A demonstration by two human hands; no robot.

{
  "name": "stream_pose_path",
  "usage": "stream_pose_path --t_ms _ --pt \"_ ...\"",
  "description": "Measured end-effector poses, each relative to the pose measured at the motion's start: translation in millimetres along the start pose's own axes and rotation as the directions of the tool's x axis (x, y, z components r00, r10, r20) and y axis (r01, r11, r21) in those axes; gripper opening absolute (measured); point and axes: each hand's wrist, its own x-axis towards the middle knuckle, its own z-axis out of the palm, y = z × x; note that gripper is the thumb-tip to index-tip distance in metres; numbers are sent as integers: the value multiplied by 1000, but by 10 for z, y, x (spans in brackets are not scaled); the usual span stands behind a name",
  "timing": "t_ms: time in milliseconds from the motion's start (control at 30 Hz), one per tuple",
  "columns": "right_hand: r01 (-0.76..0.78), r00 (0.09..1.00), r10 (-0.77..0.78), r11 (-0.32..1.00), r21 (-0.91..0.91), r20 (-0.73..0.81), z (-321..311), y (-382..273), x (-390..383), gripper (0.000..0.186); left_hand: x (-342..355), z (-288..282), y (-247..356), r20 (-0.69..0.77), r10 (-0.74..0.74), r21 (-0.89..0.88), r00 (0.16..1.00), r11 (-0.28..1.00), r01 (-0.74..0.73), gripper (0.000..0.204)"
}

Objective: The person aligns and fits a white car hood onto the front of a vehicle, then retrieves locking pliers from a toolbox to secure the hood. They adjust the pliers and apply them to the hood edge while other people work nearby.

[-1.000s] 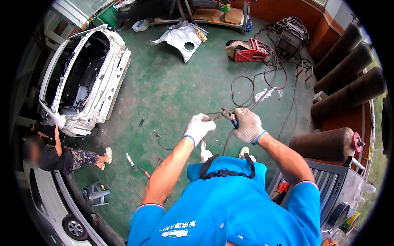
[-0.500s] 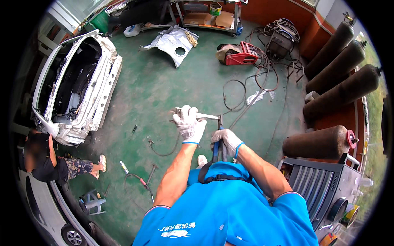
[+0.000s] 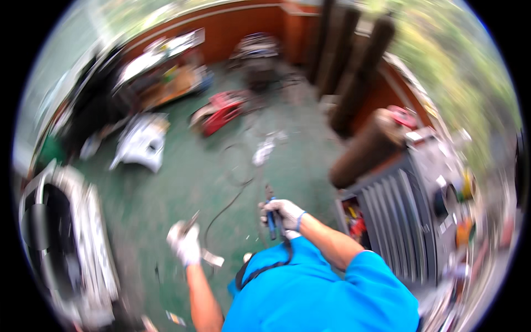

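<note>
My right hand (image 3: 285, 214), in a white glove, is closed around a pair of blue-handled pliers (image 3: 271, 221) in front of my waist. The dark jaw end points away from me. Out to the left, my gloved left hand (image 3: 184, 243) is closed on a thin metal strip (image 3: 192, 220), whose end sticks out past the fingers. A flat pale piece (image 3: 213, 258) shows just right of that wrist; blur hides whether it belongs to the same strip. The strip and the pliers are apart.
A red machine (image 3: 221, 113) and a silver body panel (image 3: 142, 143) lie on the green floor, with a dark cable (image 3: 224, 209) ahead. At right stand a grey tool cabinet (image 3: 395, 221) and brown gas cylinders (image 3: 365, 149). A white car shell (image 3: 91, 243) is at left.
My view has swung to the right and is blurred. The left hand has moved away from the pliers with the strip, which touched their jaws before. My right hand still grips the pliers.
</note>
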Motion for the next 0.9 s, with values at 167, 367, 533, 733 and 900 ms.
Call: stream_pose_path --t_ms 167,367,533,733,900 --pt "555 776 -470 826 101 -420 -1241 -914 -960 9 -197 -143 -751 38 -231 123 972 967 225 50" --pt "383 -244 -755 502 -776 -608 -2060 -2024 -2752 53 -554 -33 -665 81 -379 -37 922 923 382 39" --pt "-542 -586 -693 721 -432 -421 -2865 -2789 -3760 82 -474 345 -174 276 -271 -26 922 957 289 38" --pt "238 161 -918 -320 -917 362 -675 -2061 -1937 36 -289 808 956 374 107 471 921 834 -289 42" --pt "516 571 -462 -441 -735 678 533 -966 -875 56 -453 891 1628 464 160 455 871 801 -389 43"
